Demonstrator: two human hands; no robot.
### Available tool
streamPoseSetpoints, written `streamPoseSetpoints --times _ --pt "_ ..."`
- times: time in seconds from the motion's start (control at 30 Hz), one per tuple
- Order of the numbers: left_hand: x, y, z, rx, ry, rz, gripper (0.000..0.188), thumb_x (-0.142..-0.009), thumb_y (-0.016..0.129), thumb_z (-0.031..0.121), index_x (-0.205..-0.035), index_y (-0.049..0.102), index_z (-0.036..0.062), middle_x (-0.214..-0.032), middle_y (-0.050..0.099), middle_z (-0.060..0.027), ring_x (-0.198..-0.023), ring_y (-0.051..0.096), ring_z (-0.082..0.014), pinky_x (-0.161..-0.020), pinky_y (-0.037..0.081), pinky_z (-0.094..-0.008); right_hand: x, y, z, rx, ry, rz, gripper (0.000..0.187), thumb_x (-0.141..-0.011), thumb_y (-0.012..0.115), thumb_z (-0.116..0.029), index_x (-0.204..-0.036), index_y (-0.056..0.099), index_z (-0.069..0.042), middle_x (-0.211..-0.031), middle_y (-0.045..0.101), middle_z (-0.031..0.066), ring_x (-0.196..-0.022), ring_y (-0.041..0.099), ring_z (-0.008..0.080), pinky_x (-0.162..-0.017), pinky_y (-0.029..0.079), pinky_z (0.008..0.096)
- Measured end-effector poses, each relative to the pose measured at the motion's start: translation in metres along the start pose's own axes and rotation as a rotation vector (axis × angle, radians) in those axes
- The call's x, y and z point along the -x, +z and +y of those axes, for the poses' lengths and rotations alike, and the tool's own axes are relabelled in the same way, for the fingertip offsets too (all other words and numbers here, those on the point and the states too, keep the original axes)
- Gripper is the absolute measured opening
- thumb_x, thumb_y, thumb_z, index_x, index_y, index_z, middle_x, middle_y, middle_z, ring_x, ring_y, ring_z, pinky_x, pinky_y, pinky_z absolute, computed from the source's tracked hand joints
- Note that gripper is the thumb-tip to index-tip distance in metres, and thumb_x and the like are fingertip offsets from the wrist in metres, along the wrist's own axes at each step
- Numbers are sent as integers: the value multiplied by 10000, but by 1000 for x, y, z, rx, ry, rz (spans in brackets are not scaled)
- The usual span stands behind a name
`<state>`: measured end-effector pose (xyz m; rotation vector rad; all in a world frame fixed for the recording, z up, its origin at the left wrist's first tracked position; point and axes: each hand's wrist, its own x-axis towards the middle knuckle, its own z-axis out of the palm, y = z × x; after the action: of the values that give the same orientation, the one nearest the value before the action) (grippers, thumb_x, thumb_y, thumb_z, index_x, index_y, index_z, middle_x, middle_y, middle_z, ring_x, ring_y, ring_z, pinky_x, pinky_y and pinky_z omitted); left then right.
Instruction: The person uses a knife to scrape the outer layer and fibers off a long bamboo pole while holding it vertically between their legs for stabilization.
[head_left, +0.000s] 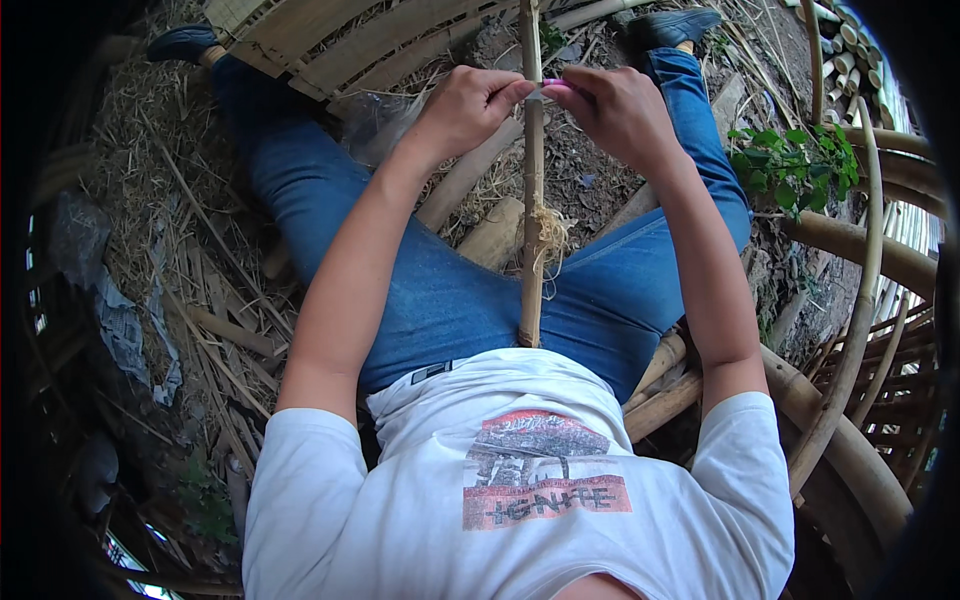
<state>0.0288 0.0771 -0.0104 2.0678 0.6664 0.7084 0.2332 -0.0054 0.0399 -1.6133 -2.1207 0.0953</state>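
A slim bamboo pole (533, 180) runs from my lap away between my spread legs. My right hand (622, 112) is closed around a slender pink thing (555, 83) at the pole's right side; its kind is not clear. Against the pole's left side, my left hand (470, 108) is closed, thumb and forefinger pinched together. A small whitish, translucent piece (535, 94) lies across the pole between both hands; I cannot tell which hand holds it. Lower down, a tangle of pale fibre (549, 232) clings to the pole.
Bamboo slats (330, 45) stand at the far left. Cut bamboo pieces (494, 232) lie between my legs. Curved bamboo poles (865, 240) and a leafy green plant (790, 168) are on the right. Straw (165, 215) and a crumpled bluish sheet (122, 320) cover ground at left.
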Motion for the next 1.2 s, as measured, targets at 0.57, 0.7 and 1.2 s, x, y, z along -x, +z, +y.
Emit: streamPoseSetpoints --times 0.57,0.7,1.2 --pt "-10 -8 -5 76 -121 -143 336 -1019 593 364 -1057 735 62 -563 525 -97 -518 463 -129 -528 405 -351 -12 -4 10 -32 -59 -85 334 -959 624 -407 -939 734 -93 -679 649 138 -652 651 361 -593 502 462" --pt "4 -7 3 122 -164 -224 368 -1053 552 333 -963 704 10 -566 440 45 -539 399 -48 -495 339 -282 3 -3 2 -71 -28 -105 341 -958 625 -408 -953 742 -88 -674 649 139 -648 650 362 -598 503 466" --pt "30 -2 16 155 -136 -239 386 -1051 549 341 -926 695 6 -579 512 2 -550 454 -77 -528 396 -289 25 -5 -20 -108 48 -138 337 -960 619 -415 -899 727 -102 -616 622 130 -615 637 364 -571 497 464"
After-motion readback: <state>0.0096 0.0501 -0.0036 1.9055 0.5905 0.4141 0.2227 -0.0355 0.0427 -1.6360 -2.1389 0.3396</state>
